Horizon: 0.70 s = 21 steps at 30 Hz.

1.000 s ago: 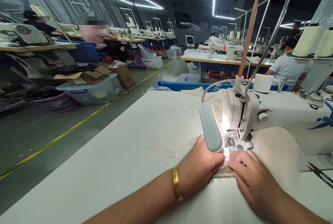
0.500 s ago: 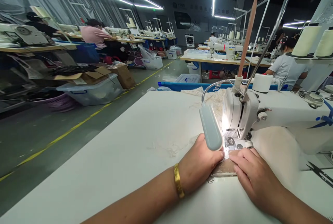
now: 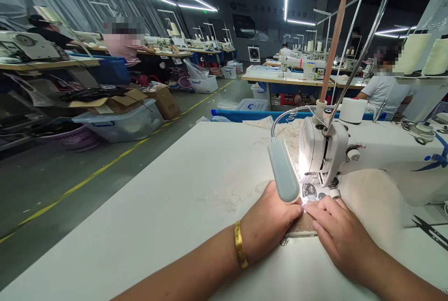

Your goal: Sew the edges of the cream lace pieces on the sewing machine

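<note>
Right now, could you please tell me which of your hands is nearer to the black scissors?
The right. My right hand rests on the brown piece, left of the black scissors; my left hand is farther left, partly behind the lamp head.

The table [image 3: 140, 198] bears lace [image 3: 291, 132], snips [image 3: 427, 230] — and a sewing machine [image 3: 385, 144].

White fabric [image 3: 304, 202] lies brightly lit, mostly hidden, on the sewing machine [image 3: 392, 144].
</note>
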### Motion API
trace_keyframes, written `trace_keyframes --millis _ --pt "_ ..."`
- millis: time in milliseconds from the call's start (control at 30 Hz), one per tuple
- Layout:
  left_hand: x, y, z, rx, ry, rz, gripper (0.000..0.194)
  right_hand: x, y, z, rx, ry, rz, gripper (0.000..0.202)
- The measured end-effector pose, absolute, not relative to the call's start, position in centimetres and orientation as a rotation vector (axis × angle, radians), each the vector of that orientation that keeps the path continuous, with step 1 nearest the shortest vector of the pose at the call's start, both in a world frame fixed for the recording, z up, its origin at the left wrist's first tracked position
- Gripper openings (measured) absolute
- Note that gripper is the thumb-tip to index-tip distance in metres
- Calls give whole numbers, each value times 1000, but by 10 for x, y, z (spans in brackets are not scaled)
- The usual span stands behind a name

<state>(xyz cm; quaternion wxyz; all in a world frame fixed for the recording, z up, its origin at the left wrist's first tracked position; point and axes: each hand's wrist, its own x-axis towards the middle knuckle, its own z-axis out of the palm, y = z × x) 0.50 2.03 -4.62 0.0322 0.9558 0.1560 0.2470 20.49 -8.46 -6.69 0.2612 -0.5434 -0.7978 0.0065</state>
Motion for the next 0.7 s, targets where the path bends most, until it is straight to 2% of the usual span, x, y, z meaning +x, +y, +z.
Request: trace_keyframes --millis 333,567,700 --pt "6 17 -46 2932 498 817 23 203 -85 -69 -1494 -2172 -14 42" --pt "5 17 -48 2905 458 811 26 202 -85 -67 -1539 -2182 25 30" --pt "2 21 -56 2890 471 799 27 201 -82 -66 -1531 -2169 -27 31"
